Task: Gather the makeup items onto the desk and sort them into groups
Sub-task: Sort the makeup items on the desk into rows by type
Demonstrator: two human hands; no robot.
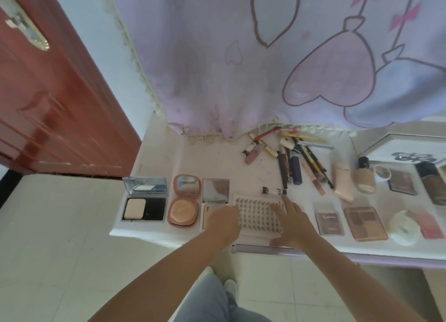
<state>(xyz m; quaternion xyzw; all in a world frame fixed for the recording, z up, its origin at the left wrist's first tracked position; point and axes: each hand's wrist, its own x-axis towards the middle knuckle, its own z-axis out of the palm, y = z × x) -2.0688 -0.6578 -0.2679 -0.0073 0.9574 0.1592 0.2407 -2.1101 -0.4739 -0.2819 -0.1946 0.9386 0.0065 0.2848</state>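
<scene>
Sorting looks well along; both hands are on the lash tray (pixel 257 215) at the desk's (pixel 169 152) near edge, left hand (pixel 223 221) gripping its left side, right hand (pixel 293 221) spread flat on its right; next it likely needs squaring beside the compacts (pixel 144 198).

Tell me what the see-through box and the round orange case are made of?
The box under both hands looks like clear glossy plastic: rows of small dark pieces show through it. The round case seems smooth coral plastic, its open lid holding a mirror that reflects light. Neither is certain by sight.
</scene>
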